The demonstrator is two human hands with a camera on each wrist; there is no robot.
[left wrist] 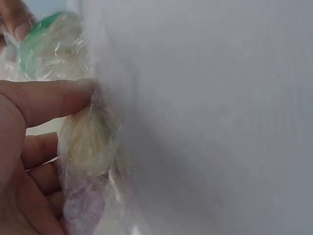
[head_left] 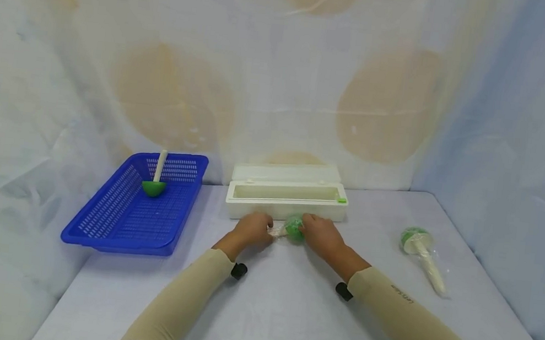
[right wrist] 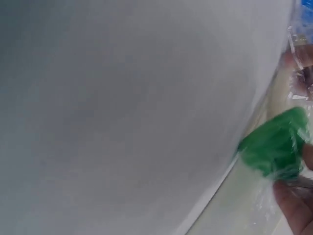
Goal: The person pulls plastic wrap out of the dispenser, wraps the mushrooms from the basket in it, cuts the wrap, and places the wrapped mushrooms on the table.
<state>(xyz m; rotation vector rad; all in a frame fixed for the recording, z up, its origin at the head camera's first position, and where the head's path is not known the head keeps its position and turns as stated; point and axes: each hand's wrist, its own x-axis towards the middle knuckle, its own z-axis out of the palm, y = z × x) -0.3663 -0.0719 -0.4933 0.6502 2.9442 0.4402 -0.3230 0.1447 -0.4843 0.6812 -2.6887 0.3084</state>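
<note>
Ladle (head_left: pixel 295 229) lies sideways between your hands, just in front of the white box (head_left: pixel 283 211) on the table (head_left: pixel 287 315), its bowl (right wrist: pixel 276 142) toward your right. Your left hand (head_left: pixel 254 229) is clamped on the handle (left wrist: pixel 90 142) through clear film (left wrist: pixel 80 205), thumb across it and fingers behind; your right hand (head_left: pixel 322 235) pinches the bowl end between thumb and finger. Holding both ends likely stops it rolling and keeps the film close. The box stands crosswise to you, lid (head_left: pixel 287 172) folded back, probably so its long trough is easy to reach. The bowl is smooth, green and rounded, the handle pale and slender, the film thin, shiny and crumpled. A wrapped ladle (head_left: pixel 425 258) lies well apart on your right; a bare ladle (head_left: pixel 153 188) rests in the blue latticed basket (head_left: pixel 147 226) at left.
</note>
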